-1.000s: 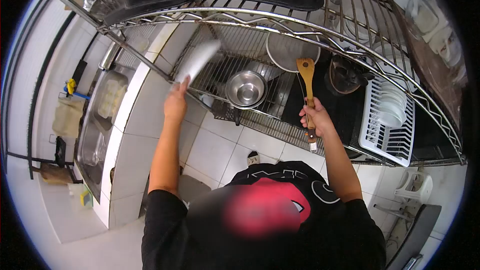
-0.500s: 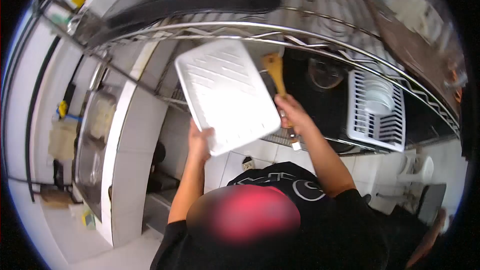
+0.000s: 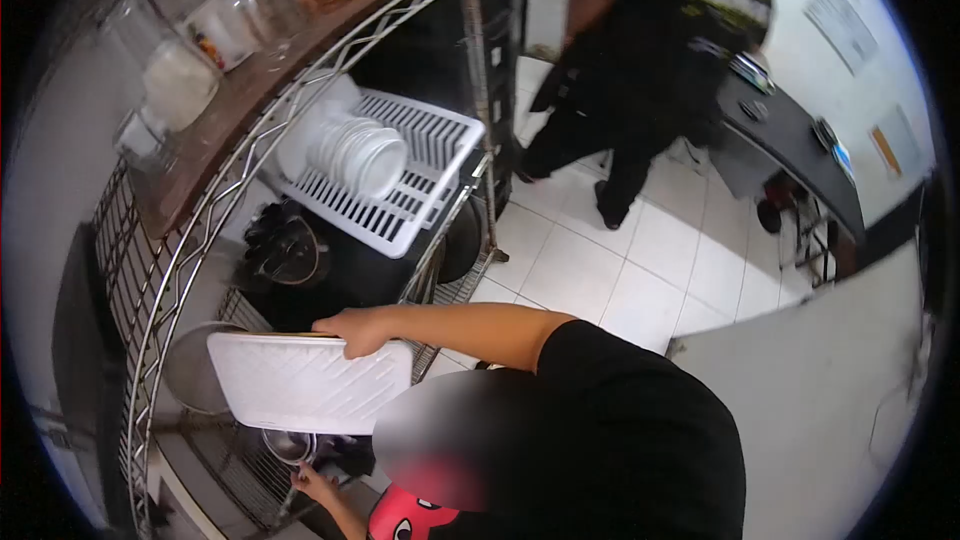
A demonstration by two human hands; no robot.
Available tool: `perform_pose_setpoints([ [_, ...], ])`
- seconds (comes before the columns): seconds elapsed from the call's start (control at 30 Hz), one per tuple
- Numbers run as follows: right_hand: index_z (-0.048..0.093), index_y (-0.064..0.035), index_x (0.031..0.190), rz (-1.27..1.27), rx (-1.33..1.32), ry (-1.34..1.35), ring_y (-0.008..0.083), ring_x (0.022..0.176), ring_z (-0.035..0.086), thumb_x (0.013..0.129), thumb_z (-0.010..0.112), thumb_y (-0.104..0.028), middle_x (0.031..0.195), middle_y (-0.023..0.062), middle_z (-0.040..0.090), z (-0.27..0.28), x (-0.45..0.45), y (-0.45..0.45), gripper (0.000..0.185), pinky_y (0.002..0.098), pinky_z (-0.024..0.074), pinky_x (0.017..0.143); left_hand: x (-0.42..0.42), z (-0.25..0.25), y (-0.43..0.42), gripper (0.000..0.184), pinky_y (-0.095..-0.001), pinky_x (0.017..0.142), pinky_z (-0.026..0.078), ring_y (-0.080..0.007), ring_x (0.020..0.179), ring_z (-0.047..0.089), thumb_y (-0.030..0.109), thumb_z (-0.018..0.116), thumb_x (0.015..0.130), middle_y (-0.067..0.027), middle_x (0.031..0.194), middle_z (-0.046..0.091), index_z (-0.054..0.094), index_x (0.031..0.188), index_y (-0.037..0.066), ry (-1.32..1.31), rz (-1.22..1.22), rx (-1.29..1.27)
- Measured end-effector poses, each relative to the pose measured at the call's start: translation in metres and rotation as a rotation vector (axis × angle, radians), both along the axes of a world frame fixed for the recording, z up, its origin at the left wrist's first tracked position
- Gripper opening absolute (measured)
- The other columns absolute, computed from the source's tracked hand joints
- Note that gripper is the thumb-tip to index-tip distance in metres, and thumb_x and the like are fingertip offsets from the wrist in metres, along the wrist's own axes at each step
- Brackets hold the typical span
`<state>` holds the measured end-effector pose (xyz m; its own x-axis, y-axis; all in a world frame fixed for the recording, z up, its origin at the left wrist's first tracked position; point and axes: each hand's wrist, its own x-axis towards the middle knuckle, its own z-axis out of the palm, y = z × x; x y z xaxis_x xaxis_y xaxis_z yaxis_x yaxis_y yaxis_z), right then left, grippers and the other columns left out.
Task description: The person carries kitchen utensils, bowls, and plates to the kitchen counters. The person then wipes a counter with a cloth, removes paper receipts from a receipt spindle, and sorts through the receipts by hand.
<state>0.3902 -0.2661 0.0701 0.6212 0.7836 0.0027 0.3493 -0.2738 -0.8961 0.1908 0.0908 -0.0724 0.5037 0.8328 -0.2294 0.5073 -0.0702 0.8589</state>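
My right hand (image 3: 362,330) grips the long upper edge of a ribbed white plastic tray (image 3: 310,385), which hangs tilted. A thin tan strip, apparently the wooden spatula (image 3: 290,334), shows along that edge under my fingers. Lower down, my left hand (image 3: 318,485) is closed at the near side of a small round metal pot (image 3: 288,446), partly covered by the tray. Exactly how its fingers hold the pot is hard to see. Behind the tray's left end, a larger round metal pan (image 3: 195,370) sits on the wire rack.
A white dish rack (image 3: 430,175) with stacked white bowls (image 3: 370,160) stands on the black shelf, near a dark-handled glass-like pot (image 3: 290,252). Jars (image 3: 180,85) line the brown upper shelf (image 3: 190,165). A person in black (image 3: 650,60) stands by a dark table (image 3: 800,145).
The view has swung to the right. The tray is now in my right hand with the spatula; my left hand has let go of it and is down at the small metal pot.
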Motion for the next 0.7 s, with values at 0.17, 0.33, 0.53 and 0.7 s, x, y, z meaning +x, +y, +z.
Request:
perform_pose_setpoints([
  [0.17, 0.045, -0.0060, 0.115, -0.131, -0.153, -0.186, 0.0369, 0.099, 0.054, 0.065, 0.054, -0.003, 0.101, 0.0207, 0.059, 0.012, -0.058, -0.069, 0.051, 0.0424, 0.0428, 0.083, 0.054, 0.015, 0.025, 0.080, -0.0355, 0.049, 0.043, -0.0244, 0.072, 0.053, 0.039, 0.068, 0.075, -0.0134, 0.117, 0.048, 0.021, 0.136, 0.018, 0.188, -0.098, -0.060],
  [0.33, 0.045, -0.0090, 0.119, -0.316, -0.284, -0.095, 0.0335, 0.098, 0.055, 0.067, 0.057, -0.004, 0.104, 0.0164, 0.059, 0.034, -0.156, -0.157, 0.054, 0.0398, 0.0430, 0.084, 0.063, 0.000, 0.050, 0.066, -0.0367, 0.053, 0.049, -0.0272, 0.083, 0.057, 0.022, 0.066, 0.076, -0.0149, 0.122, 0.046, 0.031, 0.131, 0.015, 0.078, -0.216, -0.194],
  [0.53, 0.045, -0.0100, 0.122, -0.768, -0.186, 0.028, 0.0270, 0.101, 0.055, 0.067, 0.058, -0.005, 0.108, 0.0123, 0.059, 0.054, -0.291, -0.264, 0.057, 0.0350, 0.0415, 0.088, 0.046, 0.000, 0.014, 0.052, -0.0386, 0.057, 0.046, -0.0280, 0.069, 0.056, 0.019, 0.065, 0.070, -0.0119, 0.100, 0.058, 0.049, 0.118, 0.008, -0.177, -0.174, 0.264],
  [0.7, 0.043, -0.0032, 0.123, -1.293, 0.008, 0.042, 0.0225, 0.102, 0.053, 0.067, 0.059, -0.004, 0.111, 0.0127, 0.056, 0.041, -0.374, -0.341, 0.058, 0.0328, 0.0401, 0.089, 0.045, -0.001, -0.085, 0.050, -0.0374, 0.054, 0.046, -0.0270, 0.066, 0.055, 0.016, 0.064, 0.070, -0.0118, 0.096, 0.058, 0.049, 0.117, 0.007, -0.198, -0.370, 0.365],
])
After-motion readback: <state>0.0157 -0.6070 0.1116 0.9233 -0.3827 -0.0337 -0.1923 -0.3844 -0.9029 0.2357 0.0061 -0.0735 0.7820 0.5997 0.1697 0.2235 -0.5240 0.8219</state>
